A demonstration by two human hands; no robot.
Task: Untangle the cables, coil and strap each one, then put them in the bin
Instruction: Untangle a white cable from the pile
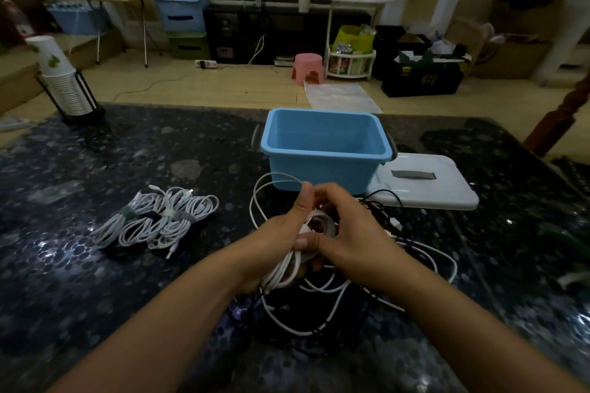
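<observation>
Left hand (281, 242) grips the white cable coil (289, 268) just before the empty blue plastic bin (325, 150); right hand (348, 233) pinches its loop; wind loops even and snug.

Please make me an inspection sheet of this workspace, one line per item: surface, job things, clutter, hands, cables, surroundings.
Surface: dark speckled table, glossy, with glare spots.
Job's things: blue bin open, nothing seen inside; its white lid lies flat beside it on the right.
Clutter: stack of paper cups in a black holder at the far left corner.
Hands: left hand grips a white cable coil; right hand holds the same coil from the other side.
Cables: strapped white bundles lie left of the bin; loose white and black tangle under and right of the hands.
Surroundings: pink stool, storage boxes and bags on a wooden floor.
</observation>
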